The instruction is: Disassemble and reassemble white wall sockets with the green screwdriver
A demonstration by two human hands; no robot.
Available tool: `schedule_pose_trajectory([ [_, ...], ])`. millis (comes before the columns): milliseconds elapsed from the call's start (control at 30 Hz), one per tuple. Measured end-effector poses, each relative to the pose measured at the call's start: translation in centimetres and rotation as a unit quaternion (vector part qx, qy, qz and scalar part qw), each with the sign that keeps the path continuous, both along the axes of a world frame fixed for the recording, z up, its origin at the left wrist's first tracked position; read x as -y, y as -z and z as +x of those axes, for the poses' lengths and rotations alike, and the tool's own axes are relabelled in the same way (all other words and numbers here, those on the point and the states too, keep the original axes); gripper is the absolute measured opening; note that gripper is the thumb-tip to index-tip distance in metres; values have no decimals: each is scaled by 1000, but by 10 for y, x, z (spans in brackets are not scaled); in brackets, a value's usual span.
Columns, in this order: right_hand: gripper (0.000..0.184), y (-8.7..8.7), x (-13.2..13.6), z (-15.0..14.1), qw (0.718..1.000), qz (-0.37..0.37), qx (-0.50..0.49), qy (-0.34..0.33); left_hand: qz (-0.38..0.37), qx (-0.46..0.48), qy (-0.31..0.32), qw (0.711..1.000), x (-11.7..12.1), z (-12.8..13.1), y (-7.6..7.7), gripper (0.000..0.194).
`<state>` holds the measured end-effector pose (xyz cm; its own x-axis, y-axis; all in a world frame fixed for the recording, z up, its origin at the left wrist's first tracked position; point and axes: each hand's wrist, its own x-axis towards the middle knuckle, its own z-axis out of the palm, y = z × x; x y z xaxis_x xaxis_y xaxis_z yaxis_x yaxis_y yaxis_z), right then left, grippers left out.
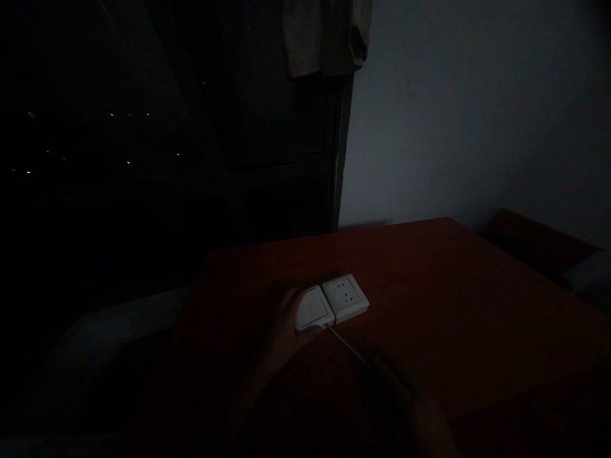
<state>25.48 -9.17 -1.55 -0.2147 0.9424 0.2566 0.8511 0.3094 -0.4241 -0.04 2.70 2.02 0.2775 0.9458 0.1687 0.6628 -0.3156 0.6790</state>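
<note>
The white wall-switch box (315, 307) lies flat, immediately left of the socket box (345, 298). The left hand (285, 327) grips it, apparently bracing against the screwdriver (347, 345) held in the right hand (394, 383), tip at the near edge. The table (453, 286) extends rightward; its left edge is nearer.

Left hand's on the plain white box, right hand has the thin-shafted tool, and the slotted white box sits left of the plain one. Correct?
Not quite: in the head view, the slotted white box sits right of the plain white box. The left hand is on the plain one and the right hand has the thin-shafted tool, as stated.
</note>
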Motion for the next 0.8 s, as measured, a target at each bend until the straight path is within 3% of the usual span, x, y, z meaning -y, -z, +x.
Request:
schedule_pose_trajectory([
  [167,55,1,2,-7,999,-15,-2,33,10,-1,10,1000,0,-1,3,70],
  [300,62,-10,0,-12,997,-73,-16,20,4,-10,6,1000,0,0,3,71],
  [433,47,-24,-10,-22,987,-146,-43,45,8,-10,1,1000,-1,3,0,73],
  [667,44,-43,-32,-32,950,-215,-228,13,9,15,12,1000,1,4,-2,71],
  [800,48,-47,-39,-30,926,-245,-285,-4,1,31,7,1000,2,4,-6,70],
])
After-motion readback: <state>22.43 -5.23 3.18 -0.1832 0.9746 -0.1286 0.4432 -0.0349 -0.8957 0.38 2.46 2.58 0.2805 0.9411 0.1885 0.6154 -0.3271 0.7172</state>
